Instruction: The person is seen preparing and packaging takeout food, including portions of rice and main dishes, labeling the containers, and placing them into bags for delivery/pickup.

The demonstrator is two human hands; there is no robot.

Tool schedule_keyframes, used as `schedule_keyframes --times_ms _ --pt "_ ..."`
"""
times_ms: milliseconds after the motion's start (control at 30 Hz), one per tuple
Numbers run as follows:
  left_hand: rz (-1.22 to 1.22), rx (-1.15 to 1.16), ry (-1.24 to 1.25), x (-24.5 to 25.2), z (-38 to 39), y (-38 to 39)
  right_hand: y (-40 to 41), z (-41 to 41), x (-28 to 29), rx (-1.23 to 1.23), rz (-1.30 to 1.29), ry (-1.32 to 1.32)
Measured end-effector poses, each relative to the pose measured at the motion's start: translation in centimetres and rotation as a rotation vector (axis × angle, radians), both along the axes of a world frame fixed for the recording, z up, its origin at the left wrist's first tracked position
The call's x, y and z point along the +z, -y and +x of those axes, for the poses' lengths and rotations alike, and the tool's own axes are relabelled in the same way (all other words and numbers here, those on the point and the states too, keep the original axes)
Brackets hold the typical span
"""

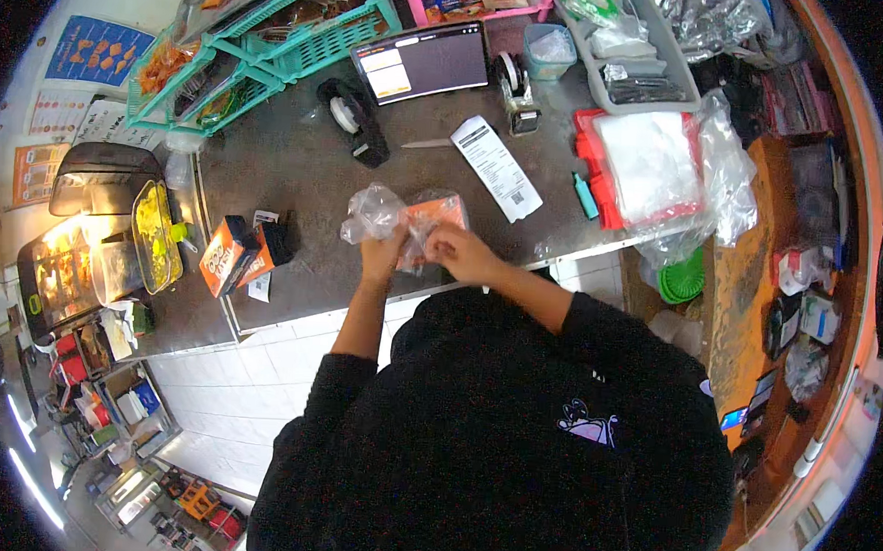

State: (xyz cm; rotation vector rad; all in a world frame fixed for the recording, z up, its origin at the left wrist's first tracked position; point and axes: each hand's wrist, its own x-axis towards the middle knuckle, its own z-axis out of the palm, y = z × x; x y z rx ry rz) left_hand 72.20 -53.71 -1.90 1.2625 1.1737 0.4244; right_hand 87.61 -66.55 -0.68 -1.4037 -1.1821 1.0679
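Near the front edge of the dark counter, an orange box (435, 208) sits in a transparent plastic bag (374, 207). My left hand (383, 252) grips the bunched part of the bag, which puffs up above the fist. Just to the right, my right hand (456, 248) has its fingers pinched on the bag's plastic over the box, partly hiding it. A printed receipt (496, 167) lies flat beyond my right hand. Two orange-and-black boxes stand to the left, the nearer one (226, 255) partly covering the other (263, 251), with printed paper by them.
Two tape dispensers (353, 124) (518, 94) flank a tablet (421, 60) at the back. To the right lie a teal marker (584, 196) and white sheets (650, 159) on red plastic. Teal baskets (311, 41) and a lit food case (65, 259) stand left.
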Motion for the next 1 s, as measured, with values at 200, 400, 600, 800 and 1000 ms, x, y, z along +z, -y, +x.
schedule_keyframes --times_ms 200,400,600,800,1000 --pt "0.766 0.211 -0.149 8.6 3.3 -1.0 -0.2 9.8 -1.9 -0.499 0.158 -0.010" --pt "0.169 -0.075 -0.105 5.8 17.8 2.8 -4.3 24.0 -4.0 -0.810 -0.396 -0.037" --pt "0.450 0.179 -0.483 -4.3 22.2 3.1 -9.1 19.4 0.1 -0.882 0.187 0.499" --pt "0.042 -0.042 -0.081 -0.7 16.0 2.7 -15.9 11.5 -1.2 -0.380 -0.055 0.034" --pt "-0.195 -0.613 -0.122 6.7 1.8 5.4 -24.8 4.9 -4.5 -0.196 -0.444 0.026"
